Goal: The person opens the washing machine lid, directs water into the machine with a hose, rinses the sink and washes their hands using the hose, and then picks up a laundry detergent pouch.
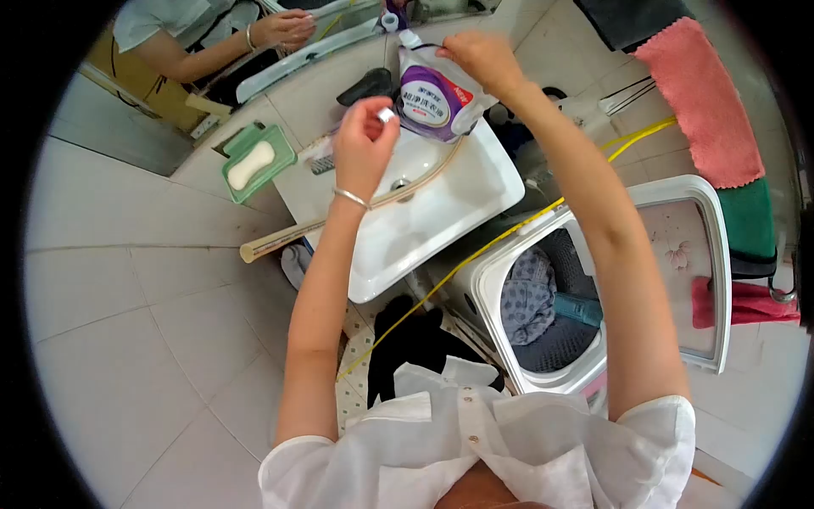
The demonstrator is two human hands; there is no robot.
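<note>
A white and purple pouch of liquid laundry detergent hangs over the back of the white sink, its white spout pointing up. My right hand is closed on the pouch's upper right corner. Left of the pouch and apart from it, my left hand is raised over the sink with its fingers curled. Between those fingers is a small white piece that looks like a cap; my fingers partly hide it.
A beige stick lies across the sink. On the left wall, a green dish holds white soap. At right, an open-lidded washing machine contains patterned cloth. A yellow cord crosses in front. Towels hang at right.
</note>
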